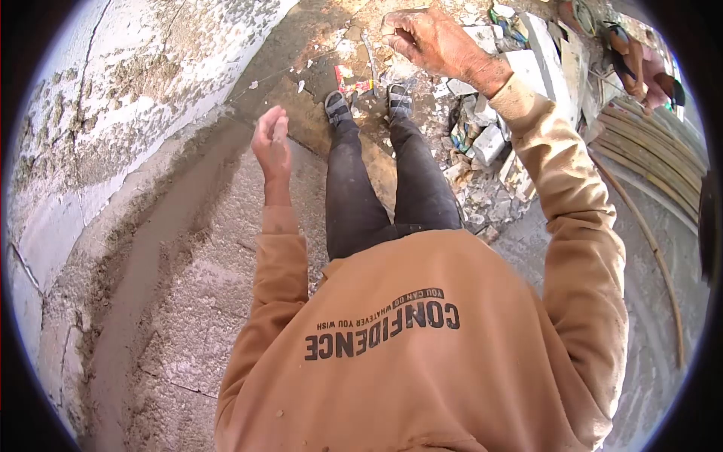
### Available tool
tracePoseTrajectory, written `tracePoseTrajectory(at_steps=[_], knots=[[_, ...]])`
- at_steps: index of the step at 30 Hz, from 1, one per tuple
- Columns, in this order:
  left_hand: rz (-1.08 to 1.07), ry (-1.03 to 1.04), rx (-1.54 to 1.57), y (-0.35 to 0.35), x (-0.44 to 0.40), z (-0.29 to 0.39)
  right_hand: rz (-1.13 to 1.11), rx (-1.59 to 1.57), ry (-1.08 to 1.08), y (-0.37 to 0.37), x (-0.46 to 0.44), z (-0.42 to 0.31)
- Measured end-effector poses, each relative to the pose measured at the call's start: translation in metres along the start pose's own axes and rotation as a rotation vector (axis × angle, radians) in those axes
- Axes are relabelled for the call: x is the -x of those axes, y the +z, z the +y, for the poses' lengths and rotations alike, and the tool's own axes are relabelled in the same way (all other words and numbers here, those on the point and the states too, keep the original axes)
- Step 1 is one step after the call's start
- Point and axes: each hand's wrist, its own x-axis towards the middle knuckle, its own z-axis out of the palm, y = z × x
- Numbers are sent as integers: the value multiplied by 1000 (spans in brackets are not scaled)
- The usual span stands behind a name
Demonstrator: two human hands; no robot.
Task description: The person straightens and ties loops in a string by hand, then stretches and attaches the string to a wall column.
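Observation:
My left hand (273,145) is raised in front of the rough wall side, its fingers stretched upward and close together, with no object visible in it. Farther forward and to the right, my right hand (440,44) hangs over the littered ground. Its fingers are curled in toward the thumb, and whatever they may hold is too small or hidden to make out. Dust covers the right hand and wrist. Below the hands, a red and yellow wrapper (352,78) lies on the ground by my sandals (338,108).
A rough, patchy plastered wall (143,83) rises on the left, with a smooth mortar strip (143,248) along its foot. Broken rubble (489,143) and slabs lie at the right. Beyond are stacked long boards (651,147), a curved rod (651,241) and another person (640,64).

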Motion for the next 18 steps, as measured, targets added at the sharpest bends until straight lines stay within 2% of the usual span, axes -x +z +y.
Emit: tracePoseTrajectory(at_steps=[3,4,6,7,9,10,12,14,15,18], knots=[[-159,291,-312,58,5,96,-46,-61,114,-2,11,-41],[-234,354,-406,73,8,119,111,2,39,12,21,-46],[-458,464,-374,95,8,131,20,-100,144,-4,23,-63],[-573,415,-439,95,12,133,-35,-163,205,-9,29,-75],[-791,322,-561,100,9,130,12,-117,258,-21,43,-84],[-810,415,-484,100,14,130,4,-107,299,-31,46,-85],[-856,263,-440,92,19,130,-7,-113,422,-40,59,-84],[-885,121,-329,84,26,138,93,-138,402,-42,75,-80],[-901,133,-261,82,25,141,142,-151,394,-44,81,-78],[-935,183,-87,73,27,158,106,-216,433,-50,91,-86]])
